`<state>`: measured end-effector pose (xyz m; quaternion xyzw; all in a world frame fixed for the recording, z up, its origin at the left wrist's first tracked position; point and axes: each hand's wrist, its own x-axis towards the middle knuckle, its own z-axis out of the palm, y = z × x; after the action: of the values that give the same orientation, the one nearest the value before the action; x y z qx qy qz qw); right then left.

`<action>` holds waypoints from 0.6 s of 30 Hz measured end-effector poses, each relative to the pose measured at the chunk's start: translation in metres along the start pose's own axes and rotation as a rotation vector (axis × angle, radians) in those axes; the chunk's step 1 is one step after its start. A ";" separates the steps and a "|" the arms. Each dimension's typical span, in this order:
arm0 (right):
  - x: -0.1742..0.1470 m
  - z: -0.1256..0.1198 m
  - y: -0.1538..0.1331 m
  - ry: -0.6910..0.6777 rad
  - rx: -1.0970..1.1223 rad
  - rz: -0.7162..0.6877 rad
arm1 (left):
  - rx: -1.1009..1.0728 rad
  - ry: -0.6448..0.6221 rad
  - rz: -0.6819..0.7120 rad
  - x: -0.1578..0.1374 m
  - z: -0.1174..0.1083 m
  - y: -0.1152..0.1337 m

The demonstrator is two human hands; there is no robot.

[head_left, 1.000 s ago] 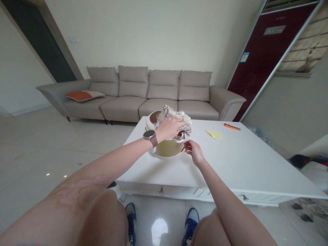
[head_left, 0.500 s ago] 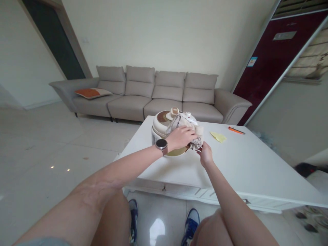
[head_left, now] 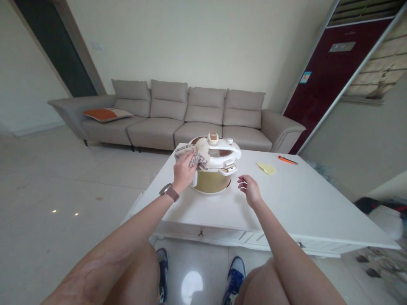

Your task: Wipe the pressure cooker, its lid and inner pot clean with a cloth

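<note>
A white and gold electric pressure cooker (head_left: 212,182) stands on the white table (head_left: 286,203), its lid on. My left hand (head_left: 183,171) grips a patterned beige cloth (head_left: 200,153) and presses it against the left part of the lid. The cloth covers that side of the lid and hides some of my fingertips. My right hand (head_left: 249,189) hovers to the right of the cooker, apart from it, with its fingers loosely curled and spread and nothing in them.
On the table's right part lie a yellow piece of paper or cloth (head_left: 266,168) and an orange utility knife (head_left: 288,160). A grey sofa (head_left: 155,131) with an orange and white cushion (head_left: 107,114) stands behind the table. Drawers with knobs (head_left: 200,233) face my legs.
My left hand has carried the cloth leftward across the lid, uncovering the cooker's handle and right side. My right hand has come away from the cloth and stays to the right.
</note>
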<state>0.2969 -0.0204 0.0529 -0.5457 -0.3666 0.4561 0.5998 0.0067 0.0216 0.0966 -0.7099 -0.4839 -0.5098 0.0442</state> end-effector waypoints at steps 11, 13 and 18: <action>-0.001 0.026 0.001 -0.135 0.081 -0.008 | -0.520 0.557 -0.771 -0.048 0.013 -0.032; 0.002 0.031 0.001 -0.158 0.132 0.000 | -0.534 0.468 -0.769 -0.053 0.015 -0.030; 0.010 0.037 0.001 -0.211 0.356 0.010 | -0.514 0.264 -0.790 -0.065 0.028 -0.024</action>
<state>0.2648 0.0006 0.0568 -0.3823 -0.3382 0.5714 0.6427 0.0068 0.0081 0.0230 -0.3891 -0.5651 -0.6763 -0.2682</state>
